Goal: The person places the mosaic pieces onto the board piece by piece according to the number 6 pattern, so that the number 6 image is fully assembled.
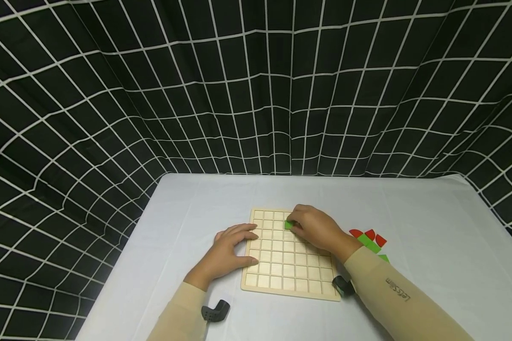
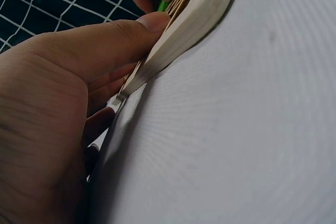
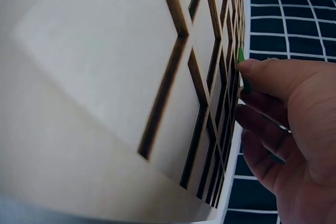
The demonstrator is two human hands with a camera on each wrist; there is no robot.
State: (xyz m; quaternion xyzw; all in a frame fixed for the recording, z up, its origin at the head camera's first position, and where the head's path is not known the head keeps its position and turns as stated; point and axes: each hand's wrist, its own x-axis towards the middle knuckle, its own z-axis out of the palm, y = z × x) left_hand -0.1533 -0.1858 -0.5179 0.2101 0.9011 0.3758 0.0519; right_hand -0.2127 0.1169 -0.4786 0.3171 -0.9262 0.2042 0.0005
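I counted two hands at one gridded board (image 1: 264, 256) on the white table (image 1: 179, 203). The right hand (image 1: 315, 228) pinched one green tile (image 1: 288, 225) between thumb and fingers, at the board's far part; whether the tile touched the wood, I could not tell. The left hand (image 1: 229, 251) had fingers spread, thumb well apart, tips resting on the board's left edge, gripping nothing. Right of the board: three red pieces (image 1: 370, 235) and at least two green pieces (image 1: 369, 243), near the right sleeve (image 1: 392, 289).
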